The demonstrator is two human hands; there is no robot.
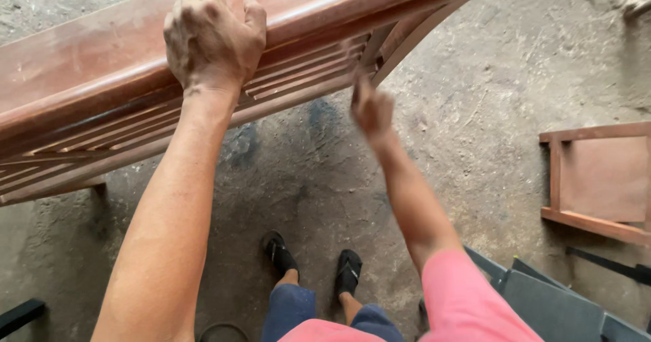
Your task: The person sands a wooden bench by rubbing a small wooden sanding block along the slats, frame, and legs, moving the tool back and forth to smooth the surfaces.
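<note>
The floor is rough grey concrete (475,111), dusty, with darker stains and small pits, and it fills most of the view.

The left hand (211,40) is clenched over the top rail of a long reddish-brown wooden bench frame (88,77); the fingers curl over the far side of the rail and the knuckles are covered with pale dust. The right hand (371,108) is blurred, so I cannot tell if it is open or grasping; its fingertips are at the lower edge of the frame, near the place where the slats meet a curved piece. The frame lies tilted across the upper left of the view, from the left edge up to the top right. Its broad board is smooth and slightly shiny, with a rounded rail, and below it run narrow parallel slats (298,70) with thin gaps between them.

Below the hands stand two feet in black sandals (312,260) on the concrete, with blue shorts and a pink sleeve. At the right edge lies a small flat wooden panel with a raised reddish frame (597,179), well apart from the bench. At the lower right are dark grey flat boards (549,308) with straight edges. Open floor is between the feet and the panel.
</note>
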